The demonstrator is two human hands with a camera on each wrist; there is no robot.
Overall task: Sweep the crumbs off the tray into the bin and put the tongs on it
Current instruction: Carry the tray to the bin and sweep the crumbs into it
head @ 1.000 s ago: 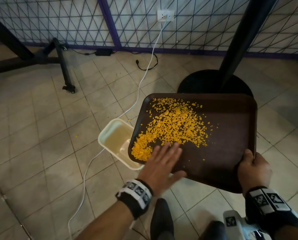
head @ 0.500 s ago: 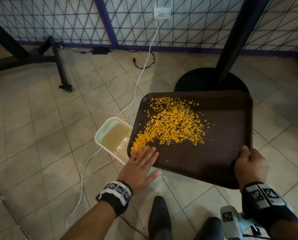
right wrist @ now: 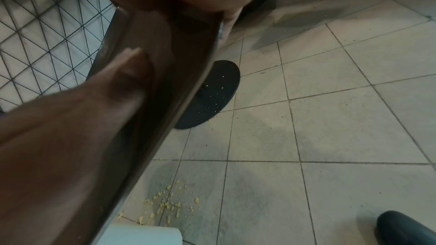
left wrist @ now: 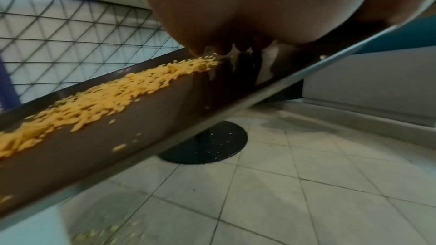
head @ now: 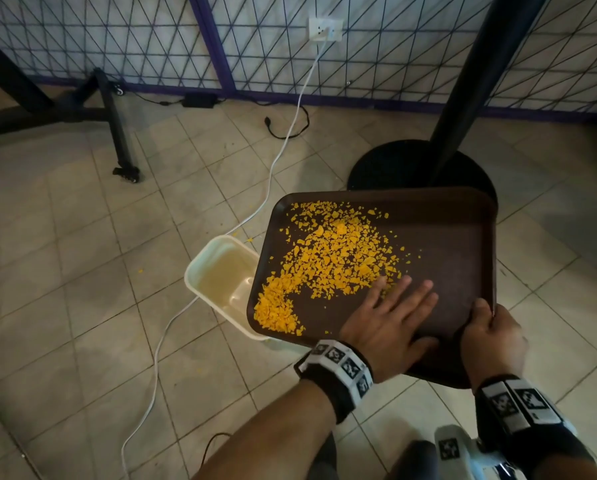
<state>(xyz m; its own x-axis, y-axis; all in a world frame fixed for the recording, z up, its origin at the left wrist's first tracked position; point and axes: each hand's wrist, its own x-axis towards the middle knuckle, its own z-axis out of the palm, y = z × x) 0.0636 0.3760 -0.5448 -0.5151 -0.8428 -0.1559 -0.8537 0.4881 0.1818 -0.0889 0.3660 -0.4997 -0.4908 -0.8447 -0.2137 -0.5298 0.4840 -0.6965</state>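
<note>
My right hand grips the near right corner of a brown tray, its thumb lying on the tray's top face. The tray is held tilted, its left corner over a cream bin on the floor. Orange crumbs cover the tray's left half, heaped at the low corner above the bin. Flat on the tray lies my left hand, fingers straight, fingertips touching the right end of the crumbs. No tongs are in view.
A black table pole and round base stand just beyond the tray. A white cable runs from the wall socket past the bin. Spilled crumbs lie on the tiles beside the bin. A black wheeled stand is far left.
My left hand swept to the tray's low left corner, then moved right and up onto the tray behind the crumbs. The heap at the low corner has grown. My right hand kept its grip.
</note>
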